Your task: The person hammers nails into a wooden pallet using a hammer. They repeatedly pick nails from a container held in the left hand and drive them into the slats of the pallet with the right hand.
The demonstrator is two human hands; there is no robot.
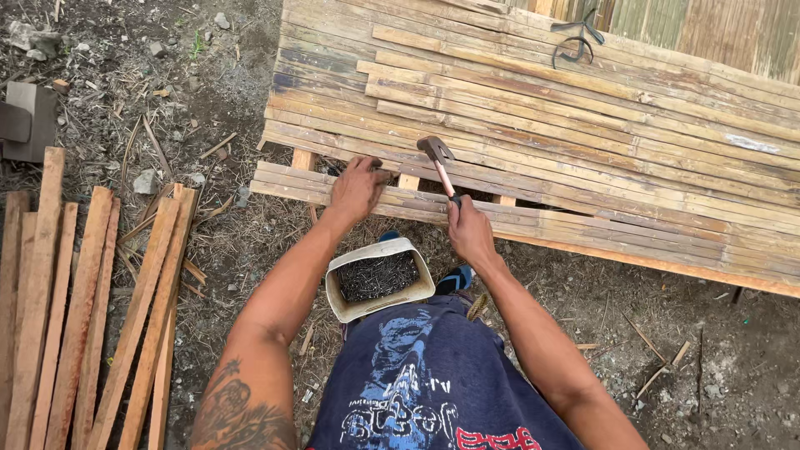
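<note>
Head view: bare dirt ground [667,333] w/ stones & dry stalks; bamboo slat panel [583,125] fills upper right, wood strips [83,317] stacked lower left. Cream tub [379,279] at frame centre, just below the panel edge, full of dark nails [379,275]. Left hand [357,187] pressed flat-ish on front slats, grip on anything: can't tell. Right hand [468,229] clenched round hammer [439,162] handle, head over slats, centre frame.

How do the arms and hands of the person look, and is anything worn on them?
Both arms are bare, with no sleeves, gloves, watch or rings visible. The left forearm carries a dark tattoo. The left hand and right hand are uncovered.
</note>
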